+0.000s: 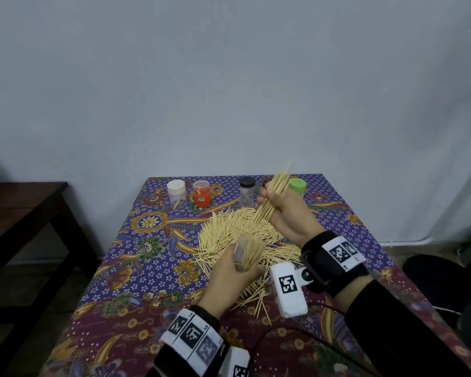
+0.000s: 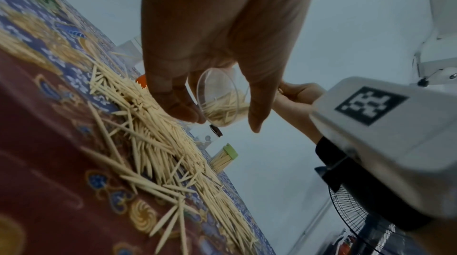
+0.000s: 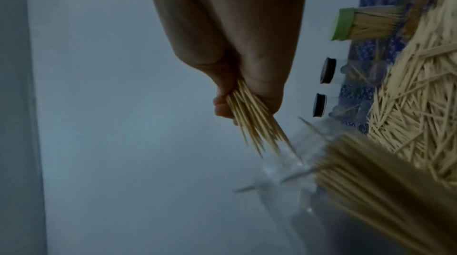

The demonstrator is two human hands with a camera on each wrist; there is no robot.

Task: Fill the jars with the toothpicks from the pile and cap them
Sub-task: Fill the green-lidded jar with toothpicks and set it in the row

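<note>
Batik tablecloth [image 1: 136,278] underneath, pile of toothpicks [image 1: 237,229] spread below both hands. Nearest, the left hand [image 1: 230,278] curls round a clear uncapped jar [image 1: 246,253], tilted and partly filled. Beyond its fingertips, the right hand [image 1: 286,213] clenches a splayed toothpick bundle [image 1: 272,198]. Risk as I see it: splayed tips catching the jar's rim and scattering. Farthest, the capped jars, green-lidded one [image 1: 297,186] included.

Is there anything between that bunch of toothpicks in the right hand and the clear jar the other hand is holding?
Nothing visible. The right hand grips the toothpick bundle above the pile; the left hand holds the clear jar, uncapped and partly filled. Only open air separates them.
</note>
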